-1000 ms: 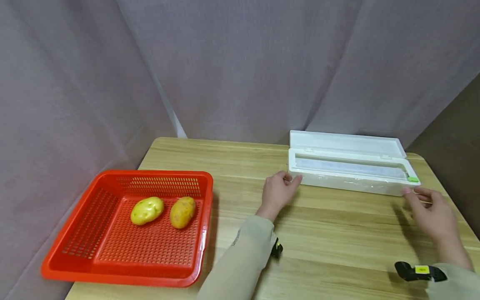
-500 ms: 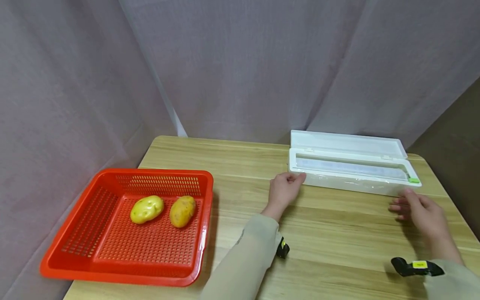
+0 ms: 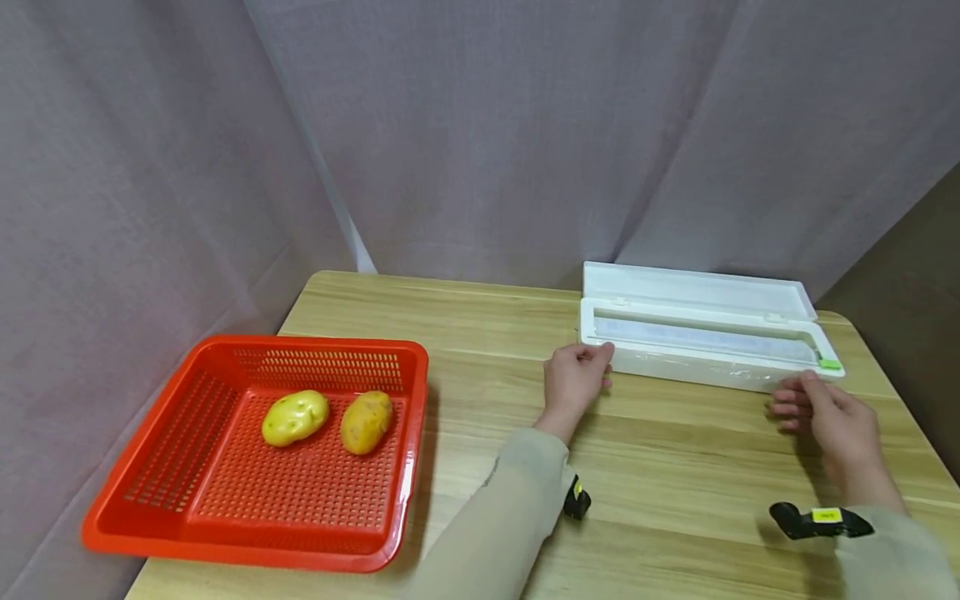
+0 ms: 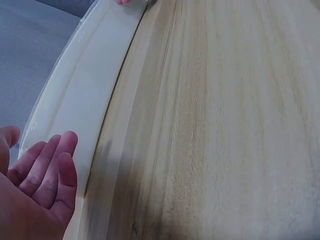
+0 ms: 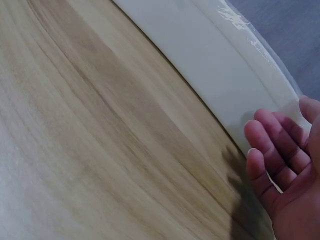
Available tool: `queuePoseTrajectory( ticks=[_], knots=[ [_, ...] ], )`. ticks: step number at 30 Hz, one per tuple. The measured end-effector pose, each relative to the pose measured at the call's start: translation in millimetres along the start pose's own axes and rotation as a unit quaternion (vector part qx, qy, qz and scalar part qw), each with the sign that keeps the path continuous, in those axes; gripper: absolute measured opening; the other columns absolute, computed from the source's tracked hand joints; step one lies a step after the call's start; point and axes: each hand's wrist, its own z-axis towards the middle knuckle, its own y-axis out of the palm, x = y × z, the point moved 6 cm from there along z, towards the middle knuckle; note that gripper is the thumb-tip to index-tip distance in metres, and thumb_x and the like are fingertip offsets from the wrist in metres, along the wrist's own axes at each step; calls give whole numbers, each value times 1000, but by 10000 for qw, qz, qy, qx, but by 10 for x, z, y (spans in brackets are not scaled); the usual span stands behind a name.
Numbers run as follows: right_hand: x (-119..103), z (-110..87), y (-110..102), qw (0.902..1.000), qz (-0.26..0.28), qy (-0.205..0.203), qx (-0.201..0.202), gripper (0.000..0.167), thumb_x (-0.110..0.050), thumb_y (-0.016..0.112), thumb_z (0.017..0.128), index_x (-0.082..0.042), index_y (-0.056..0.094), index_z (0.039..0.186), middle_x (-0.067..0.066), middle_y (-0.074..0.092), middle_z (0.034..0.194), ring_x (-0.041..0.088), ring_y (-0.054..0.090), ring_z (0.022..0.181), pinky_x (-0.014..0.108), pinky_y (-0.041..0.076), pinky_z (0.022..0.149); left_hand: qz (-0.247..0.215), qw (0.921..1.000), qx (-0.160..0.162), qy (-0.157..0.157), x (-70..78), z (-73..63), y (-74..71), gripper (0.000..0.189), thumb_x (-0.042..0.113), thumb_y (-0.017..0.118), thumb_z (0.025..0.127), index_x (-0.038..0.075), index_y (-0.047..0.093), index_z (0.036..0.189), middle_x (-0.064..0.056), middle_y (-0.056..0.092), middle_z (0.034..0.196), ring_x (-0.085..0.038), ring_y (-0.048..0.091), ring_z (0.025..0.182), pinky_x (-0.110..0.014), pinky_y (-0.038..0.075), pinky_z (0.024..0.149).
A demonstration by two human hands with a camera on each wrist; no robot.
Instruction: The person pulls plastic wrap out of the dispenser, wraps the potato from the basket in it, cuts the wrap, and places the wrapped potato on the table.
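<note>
A long white cling film box (image 3: 712, 362) with its lid raised stands at the back right of the table. Its film roll (image 3: 697, 335) shows in the slot, and clear film glints over the front. My left hand (image 3: 573, 385) is at the front left end, thumb on the top front edge. In the left wrist view, its fingers (image 4: 55, 170) are gently bent, apart from the thumb. My right hand (image 3: 843, 421) is at the front right end, its thumb tip right at the rim. In the right wrist view, its fingers (image 5: 275, 140) are loosely bent before the box.
A red plastic basket (image 3: 416, 417) at the left holds two potatoes, one pale and glossy (image 3: 295, 418), one browner (image 3: 366, 422). A green slider (image 3: 829, 364) is at the box's right end. Grey curtains (image 3: 480, 142) hang behind the wooden table (image 3: 465, 517).
My left hand has shifted slightly right along the box front. The right hand has moved left, its fingers now spread below the box edge. The box and basket have stayed put.
</note>
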Motion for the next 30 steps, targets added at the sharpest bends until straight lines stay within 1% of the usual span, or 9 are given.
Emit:
queuePoseTrajectory(
  ticks=[6,10,14,18,20,22,24,27,30],
  knots=[
    [38,6,3,9976,573,159,348,28,-44,62,107,-20,75,101,-9,76,85,7,73,74,22,60,63,-69,9999,76,-64,-33,13,33,20,27,78,99,16,81,83,5,75,71,-24,78,65,-18,42,52],
    [32,2,4,9927,1119,137,427,28,-40,61,107,-16,75,102,-5,74,85,9,72,73,24,61,63,-162,9998,127,-46,-24,6,35,22,24,76,101,15,79,81,2,77,72,-26,77,65,-18,43,52],
    [25,1,7,9879,1439,224,525,28,-39,62,107,-15,75,103,-4,73,85,9,72,73,24,61,63,-216,9996,160,-103,-19,6,28,23,21,74,102,15,77,80,0,77,73,-26,78,65,-18,47,52],
    [10,7,5,9845,1616,206,648,24,-34,64,107,-13,75,102,-3,72,85,10,71,73,24,61,63,-321,9992,159,-159,0,8,25,23,19,73,102,15,75,79,0,76,71,-26,77,64,-22,55,55],
    [-8,5,2,9817,1786,142,649,23,-31,64,108,-11,75,103,-1,72,85,11,71,73,24,61,63,-539,9983,102,-187,20,10,36,24,17,73,102,12,75,79,-1,75,69,-26,77,62,-27,60,58],
    [-32,1,2,9786,1958,74,629,21,-29,65,108,-10,75,104,0,72,86,12,71,73,25,62,64,-866,9958,-7,-298,39,11,58,25,15,71,102,10,73,78,-3,74,66,-25,75,59,-29,59,55],
    [-63,-3,3,9759,2103,8,577,21,-26,65,108,-8,75,104,1,72,86,13,71,73,25,62,64,-1211,9916,-146,-435,58,11,86,25,13,70,102,9,72,77,-5,73,65,-24,74,57,-27,56,51],
    [-116,-6,1,9719,2293,-70,517,22,-23,65,108,-6,77,101,2,72,83,14,70,67,25,60,58,-1591,9843,-361,-670,87,3,123,25,14,68,103,9,69,78,-6,74,68,-24,75,59,-22,47,47],
    [-158,-12,-3,9678,2474,-68,462,24,-20,65,109,-5,78,96,3,71,76,15,66,57,25,55,49,-1753,9800,-567,-758,130,3,148,24,16,65,104,9,69,82,-7,78,76,-28,79,67,-21,46,48]
  ],
)
